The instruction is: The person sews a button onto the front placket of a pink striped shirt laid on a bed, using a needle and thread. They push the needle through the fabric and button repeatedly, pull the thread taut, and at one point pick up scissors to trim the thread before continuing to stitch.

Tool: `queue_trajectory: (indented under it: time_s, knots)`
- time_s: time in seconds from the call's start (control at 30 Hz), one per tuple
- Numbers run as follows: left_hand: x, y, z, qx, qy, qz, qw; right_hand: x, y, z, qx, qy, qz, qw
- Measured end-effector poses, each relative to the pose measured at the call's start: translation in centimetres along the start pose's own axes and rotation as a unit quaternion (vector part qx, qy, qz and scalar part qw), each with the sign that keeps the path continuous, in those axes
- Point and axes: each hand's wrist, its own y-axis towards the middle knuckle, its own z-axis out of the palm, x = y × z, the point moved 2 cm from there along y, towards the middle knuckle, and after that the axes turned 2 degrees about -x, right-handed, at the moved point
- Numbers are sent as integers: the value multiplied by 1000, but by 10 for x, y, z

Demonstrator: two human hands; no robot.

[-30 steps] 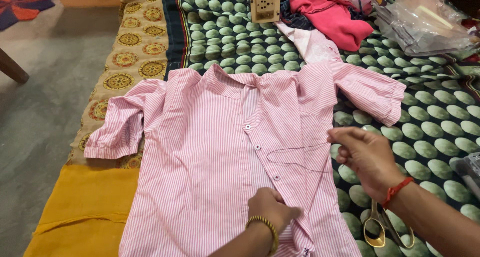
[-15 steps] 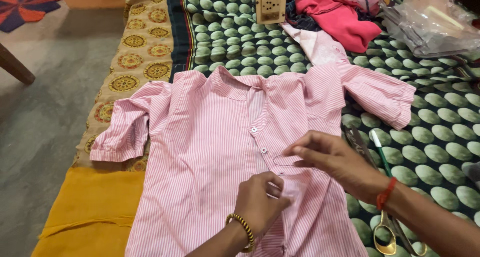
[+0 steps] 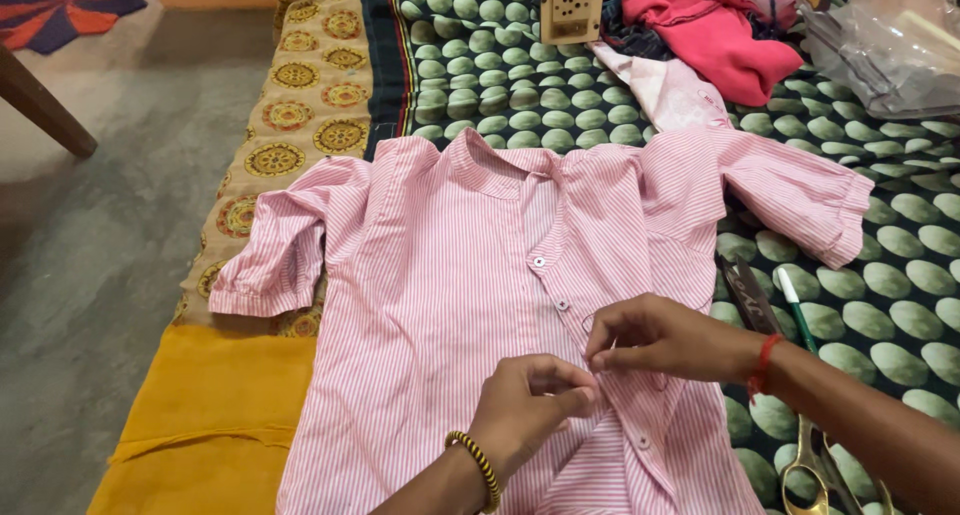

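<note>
Both hands meet at the button strip of the shirt, low centre. L hand w/ a yellow-black bangle comes in from 6 o'clock, fingers curled and pinched shut on a bit of the shirt front by the strip. R hand, red thread band on the wrist, comes in from 4 o'clock; thumb and fingertips pinched on the strip edge, just beside the L fingertips, nearly touching. Can't tell if a needle or thread sits btwn them, too small.

Shirt is pink w/ white stripes, short sleeves, laid flat face up, collar toward 12, sleeves spread to 9 and 3. Small buttons run down the strip above the hands, one more below.

Shirt lies on a green dotted cloth; yellow cloth at 7-8 o'clock under the hem corner. Scissors w/ gold handles at 4-5 o'clock, partly under the R forearm; green pen just beside them at 3. At 12: a tan socket box. At 1: pink-red clothes and a pale piece. At 2: clear plastic bag. Grey floor at 9.
</note>
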Motion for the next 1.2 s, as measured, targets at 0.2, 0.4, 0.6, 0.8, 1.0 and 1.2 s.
queue_trajectory:
  time_s: [0.2,0.4,0.6,0.8,1.0,1.2]
  knots:
    - [4,-18,29,-81,175,-35,981,-10,6,0,-93,113,-19,989]
    - [30,-15,60,-54,39,-140,988,-2,3,5,-131,72,-16,989]
    - [40,-1,67,-144,69,-88,983,1,-2,10,-133,53,58,988]
    - [9,-6,55,-195,81,102,972,4,-2,10,-123,110,-9,986]
    - [-20,-11,24,-109,56,90,988,16,0,4,-96,35,-59,993]
    - [-31,-12,6,-42,-72,87,993,25,-3,-5,-79,-12,-89,993]
